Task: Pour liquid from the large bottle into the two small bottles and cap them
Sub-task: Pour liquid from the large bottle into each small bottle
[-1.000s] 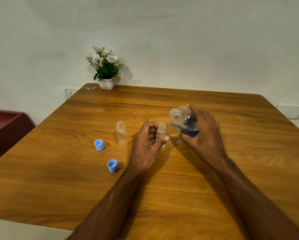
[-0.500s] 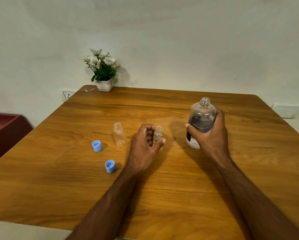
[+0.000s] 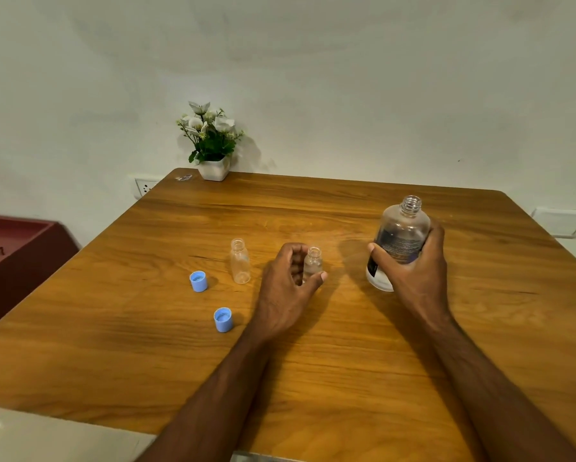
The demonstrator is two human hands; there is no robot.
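My right hand (image 3: 413, 271) grips the large clear bottle (image 3: 400, 235), uncapped and nearly upright, its base on or just above the table at the right. My left hand (image 3: 288, 285) curls its fingers and thumb around a small clear bottle (image 3: 313, 261) that stands open-necked at the table's middle. A second small bottle (image 3: 240, 265) stands uncapped just to the left, untouched. Two blue caps lie on the table: one cap (image 3: 198, 281) left of that bottle, the other cap (image 3: 223, 319) nearer me.
The wooden table (image 3: 313, 361) carries a white pot of flowers (image 3: 213, 145) at its far left corner by the wall. A dark red cabinet (image 3: 16, 248) stands off the table's left edge. A wall socket (image 3: 145, 186) sits behind.
The large bottle went from tilted over the small bottle to upright, and my right hand moved it right and down toward the table. My left hand stayed on the small bottle.
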